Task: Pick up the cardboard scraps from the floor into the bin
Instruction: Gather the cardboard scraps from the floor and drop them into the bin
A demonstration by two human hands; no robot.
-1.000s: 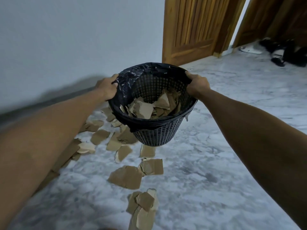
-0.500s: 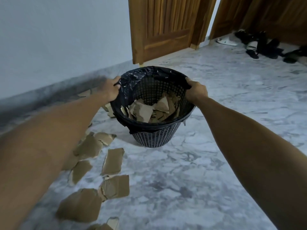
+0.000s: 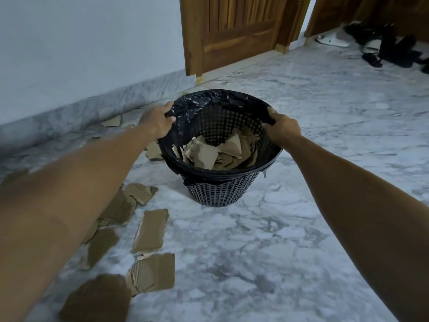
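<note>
Both my hands on the bin

My left hand (image 3: 157,123) and right hand (image 3: 282,130) grip the rim of the bin (image 3: 218,189) at frame centre; cardboard scraps (image 3: 151,231) lie on the floor at lower left, with more inside the bin.

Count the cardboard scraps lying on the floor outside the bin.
9 at least: one by the skirting, one against the bin at, one at the far left edge, six clustered beside the left arm. The arm may hide more.
</note>
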